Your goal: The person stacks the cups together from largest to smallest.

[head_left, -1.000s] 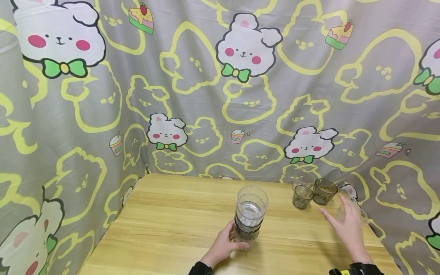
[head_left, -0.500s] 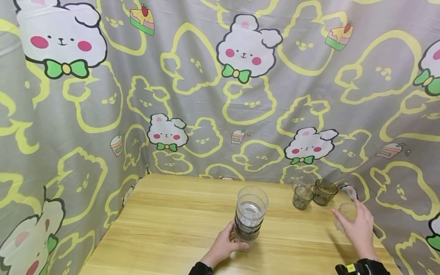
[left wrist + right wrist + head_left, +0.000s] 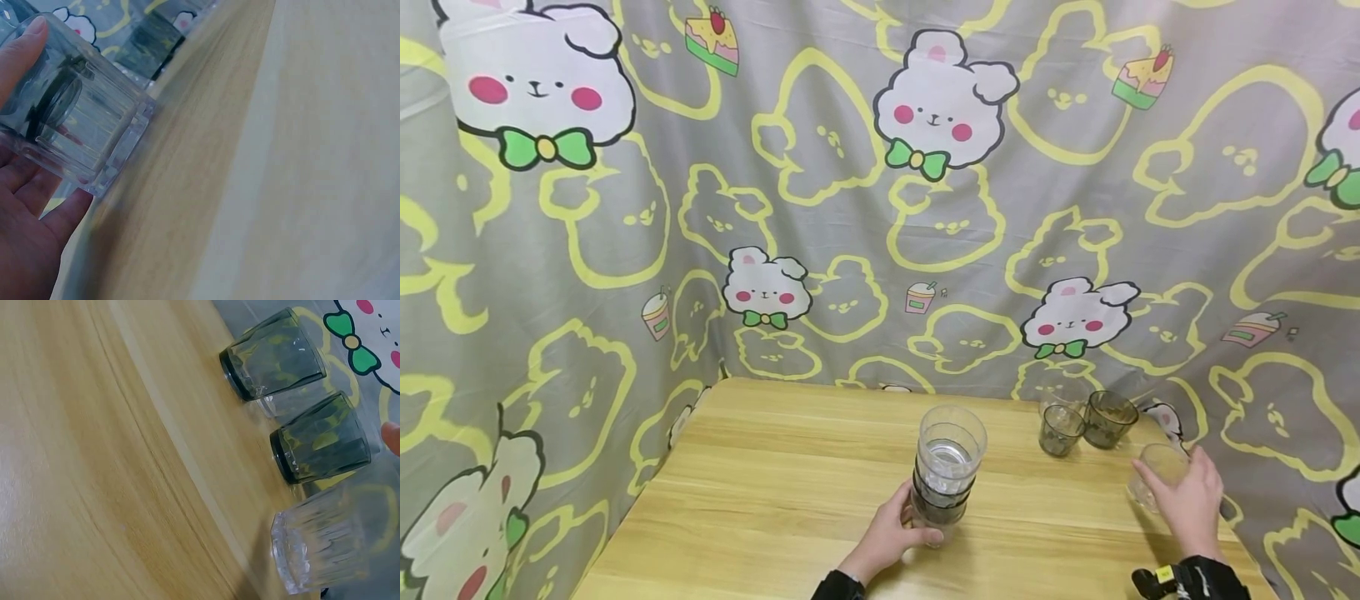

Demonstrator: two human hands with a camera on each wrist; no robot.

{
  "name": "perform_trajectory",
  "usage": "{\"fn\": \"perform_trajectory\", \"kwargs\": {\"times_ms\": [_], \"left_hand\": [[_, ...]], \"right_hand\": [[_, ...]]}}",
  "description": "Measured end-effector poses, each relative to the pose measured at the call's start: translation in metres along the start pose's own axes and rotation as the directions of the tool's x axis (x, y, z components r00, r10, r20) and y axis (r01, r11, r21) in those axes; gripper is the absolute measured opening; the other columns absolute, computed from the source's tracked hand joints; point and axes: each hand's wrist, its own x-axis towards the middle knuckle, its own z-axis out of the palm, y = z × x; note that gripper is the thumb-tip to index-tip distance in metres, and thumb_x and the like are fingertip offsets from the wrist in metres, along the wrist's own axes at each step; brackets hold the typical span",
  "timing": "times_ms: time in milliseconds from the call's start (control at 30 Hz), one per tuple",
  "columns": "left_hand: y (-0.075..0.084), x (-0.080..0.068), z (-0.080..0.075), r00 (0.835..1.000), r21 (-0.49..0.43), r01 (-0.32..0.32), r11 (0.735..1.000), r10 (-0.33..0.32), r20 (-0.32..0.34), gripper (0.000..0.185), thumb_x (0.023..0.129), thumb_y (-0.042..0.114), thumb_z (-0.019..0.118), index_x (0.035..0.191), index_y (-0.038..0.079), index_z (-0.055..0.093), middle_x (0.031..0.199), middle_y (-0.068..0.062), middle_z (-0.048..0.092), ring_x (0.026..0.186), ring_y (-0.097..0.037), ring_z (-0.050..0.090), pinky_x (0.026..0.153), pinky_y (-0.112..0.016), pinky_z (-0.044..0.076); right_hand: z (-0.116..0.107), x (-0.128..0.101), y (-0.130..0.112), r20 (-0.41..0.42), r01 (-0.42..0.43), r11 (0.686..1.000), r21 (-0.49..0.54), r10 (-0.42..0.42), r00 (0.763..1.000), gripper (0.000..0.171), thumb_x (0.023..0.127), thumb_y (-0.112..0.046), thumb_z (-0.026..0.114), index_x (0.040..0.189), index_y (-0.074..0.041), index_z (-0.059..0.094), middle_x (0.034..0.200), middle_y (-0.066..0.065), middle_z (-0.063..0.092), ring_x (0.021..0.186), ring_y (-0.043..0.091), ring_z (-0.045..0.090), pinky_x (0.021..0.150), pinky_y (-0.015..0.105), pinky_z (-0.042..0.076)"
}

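Near the table's middle, my left hand [image 3: 891, 533] grips the lowest part of a tall stack of nested glasses [image 3: 949, 450], clear at the top with dark-rimmed smoky ones lower down. In the left wrist view, the thick clear base of the bottom glass [image 3: 100, 137] is tilted in frame, the thumb on its side. At the right, my right hand [image 3: 1187, 500] curls round a clear ribbed glass [image 3: 1150, 479], thumb on the left and fingers on the far right side. Only a fingertip [image 3: 391, 437] shows beside this glass [image 3: 322, 544] in the right wrist view; contact is unclear there.
Two smoky glasses, a smaller one [image 3: 1062, 431] and a wider one [image 3: 1109, 419], stand at the back right. Behind them is a faint clear glass [image 3: 1060, 390]. A patterned curtain [image 3: 850, 208] hangs along the back and sides of the wooden table [image 3: 760, 467].
My right hand has moved right, away from the smoky glasses, and its fingers have come in round the clear glass. The left hand and its stack have stayed put.
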Motion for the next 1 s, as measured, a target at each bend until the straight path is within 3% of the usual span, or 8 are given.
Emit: {"fn": "perform_trajectory", "kwargs": {"times_ms": [433,1000], "left_hand": [[0.003,-0.001,0.001,1.0,0.009,-0.002,1.0,0.002,-0.006,0.086,0.08,0.023,0.08,0.152,0.019,0.032,0.151,-0.008,0.045,0.134,-0.028,0.05,0.111,-0.032,0.045],[0.0,-0.001,0.001,1.0,-0.007,0.001,1.0,-0.001,-0.002,0.085,0.081,0.027,0.079,0.151,0.021,0.032,0.151,-0.008,0.045,0.134,-0.027,0.05,0.111,-0.027,0.044]], "right_hand": [[0.003,0.004,0.007,0.086,-0.182,0.983,0.018,0.18,0.98,0.109,0.089,-0.048,0.063,0.151,0.01,-0.007,0.156,0.037,-0.005,0.144,0.054,0.004,0.12,0.064,0.011],[0.004,0.007,0.013,0.067,-0.224,0.975,0.01,0.223,0.973,0.11,0.086,-0.05,0.066,0.149,0.015,0.003,0.148,0.046,0.016,0.135,0.06,0.018,0.114,0.068,0.02]]}}
